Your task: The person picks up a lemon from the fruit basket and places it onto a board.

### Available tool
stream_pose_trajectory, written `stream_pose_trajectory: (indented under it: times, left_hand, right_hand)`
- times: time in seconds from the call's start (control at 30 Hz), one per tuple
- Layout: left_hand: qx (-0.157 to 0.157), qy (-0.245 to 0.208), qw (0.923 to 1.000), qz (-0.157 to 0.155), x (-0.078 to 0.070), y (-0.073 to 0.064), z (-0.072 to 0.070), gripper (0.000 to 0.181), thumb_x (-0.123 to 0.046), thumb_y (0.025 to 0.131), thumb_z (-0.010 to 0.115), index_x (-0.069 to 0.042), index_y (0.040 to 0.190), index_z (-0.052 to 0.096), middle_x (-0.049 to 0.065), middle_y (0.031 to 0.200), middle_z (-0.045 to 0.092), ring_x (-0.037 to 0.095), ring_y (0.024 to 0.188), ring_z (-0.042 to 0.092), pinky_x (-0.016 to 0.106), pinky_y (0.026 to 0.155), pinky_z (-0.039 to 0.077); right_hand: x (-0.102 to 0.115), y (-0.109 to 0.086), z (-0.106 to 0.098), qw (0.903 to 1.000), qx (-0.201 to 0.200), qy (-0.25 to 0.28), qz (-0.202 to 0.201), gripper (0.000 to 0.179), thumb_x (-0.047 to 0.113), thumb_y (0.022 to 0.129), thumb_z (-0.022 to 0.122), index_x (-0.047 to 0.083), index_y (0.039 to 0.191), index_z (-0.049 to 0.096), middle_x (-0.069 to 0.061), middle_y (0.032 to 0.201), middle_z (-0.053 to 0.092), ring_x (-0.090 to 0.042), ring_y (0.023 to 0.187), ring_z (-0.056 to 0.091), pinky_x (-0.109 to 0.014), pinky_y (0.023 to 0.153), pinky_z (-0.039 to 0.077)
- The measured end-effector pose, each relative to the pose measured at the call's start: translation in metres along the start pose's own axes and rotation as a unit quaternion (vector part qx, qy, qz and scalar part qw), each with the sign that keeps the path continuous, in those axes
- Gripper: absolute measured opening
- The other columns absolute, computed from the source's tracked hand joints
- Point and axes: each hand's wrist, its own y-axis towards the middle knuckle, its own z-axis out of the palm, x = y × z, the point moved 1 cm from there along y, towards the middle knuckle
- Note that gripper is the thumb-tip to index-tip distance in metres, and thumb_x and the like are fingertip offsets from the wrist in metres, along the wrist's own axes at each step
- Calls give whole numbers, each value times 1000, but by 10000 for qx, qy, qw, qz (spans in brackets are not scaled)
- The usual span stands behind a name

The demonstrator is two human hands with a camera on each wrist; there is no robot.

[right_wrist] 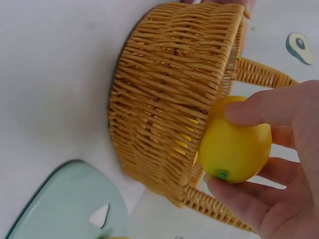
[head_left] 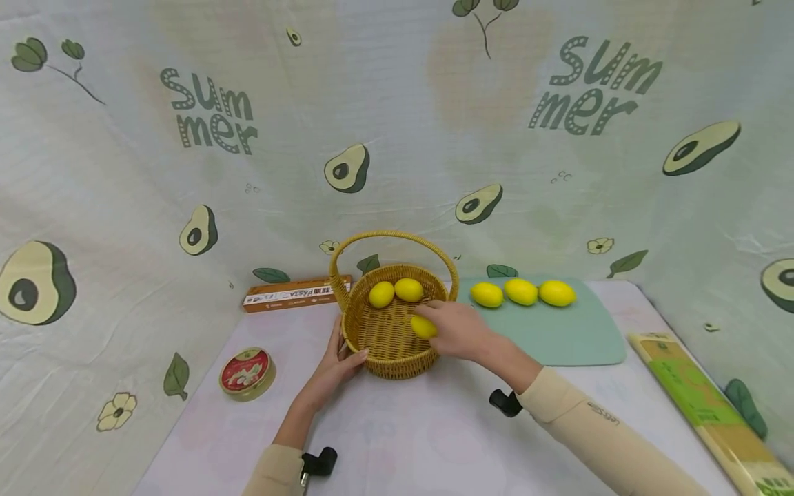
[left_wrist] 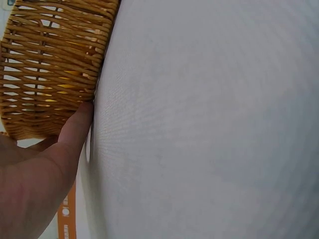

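Lemon (right_wrist: 244, 147) pinched at the rim of the basket (head_left: 400, 368)

It sits over the right part of the basket's opening; whether it touches the rim I cannot tell. It should be light, firm and rather smooth, so it may roll or slip in a loose pinch, though it hardly looks fragile. Its fat middle seems the best hold. The right hand (head_left: 455, 327) is closed about it, thumb opposite fingers. The green stem end points roughly toward the foot of the handle (head_left: 397, 234) on the basket's right; the long axis seems to follow, but foreshortening hides its exact tilt.

Inside the basket, two lemons (head_left: 381, 295) lie side by side by the far wall. At the basket's near-left outside, the left hand (head_left: 335, 365) rests against the wicker, thumb and fingers apart.

Right of the basket, three lemons (head_left: 521, 291) line the far edge of a cutting board (head_left: 577, 341), with a long packet (head_left: 688, 396) beyond. Left of the basket, the worktop (head_left: 403, 427) carries a pasta box (head_left: 291, 295) and, nearer the person, a round tin (head_left: 247, 372).
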Motion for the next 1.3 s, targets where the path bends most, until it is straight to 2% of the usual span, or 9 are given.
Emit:
stream_pose_trajectory:
  times: [0.1,0.2,0.4,0.7,0.83,0.97,1.1,1.3]
  left_hand:
    - [-7,0,10000,16,1,-1,0,100,-29,94,69,-56,151,-8,-4,168,-11,34,156,5,52,117,35]
    - [-11,11,10000,3,0,-1,0,99,-29,94,68,-57,151,-7,-4,168,-11,34,156,5,52,117,34]
    - [-13,54,10000,26,0,-1,-1,97,-27,96,66,-57,151,-8,-4,168,-10,34,156,6,51,117,35]
    - [-24,126,9999,56,0,-2,-1,97,-29,95,67,-58,151,-7,-2,168,-10,35,156,6,51,116,35]
    - [-14,121,9999,83,2,-1,0,97,-28,96,66,-58,151,-8,-3,168,-10,35,156,6,50,117,35]
    - [-10,92,9999,68,3,-1,0,98,-28,95,67,-58,151,-8,-2,168,-11,35,156,7,50,117,35]
    - [-16,84,10000,42,4,-1,0,98,-29,95,68,-57,151,-8,-2,168,-11,35,156,8,51,117,35]
    - [-33,72,9999,70,2,-1,0,98,-32,94,69,-57,151,-7,-3,168,-10,34,156,8,52,117,35]
  right_hand:
    - [-3,-7,-3,9998,-96,56,-152,59,9,79,71,16,137,60,-9,132,65,-25,106,66,-39,82,57]
    - [-6,-15,-6,9992,-249,19,-314,58,8,79,71,15,136,61,-9,127,66,-26,104,67,-39,84,58]
    - [-21,-32,-11,9981,-490,-128,-360,53,8,78,75,13,130,64,-7,119,69,-20,95,66,-34,75,57]
    - [-53,-49,-3,9997,-229,-55,-112,47,6,80,72,11,125,66,-3,110,69,-9,69,52,-24,63,48]
    - [-67,-56,4,9999,-124,-3,85,46,5,80,71,12,126,66,-4,117,70,-10,76,56,-28,69,54]
    - [-80,-61,11,9992,99,95,367,47,5,81,71,10,128,65,-8,123,69,-16,92,62,-38,81,57]
    - [-96,-64,16,9975,268,185,620,48,2,83,65,7,130,63,-12,128,66,-26,109,64,-47,91,56]
    - [-117,-64,25,9951,237,411,869,51,-2,83,61,5,133,61,-18,137,58,-32,116,61,-52,97,53]
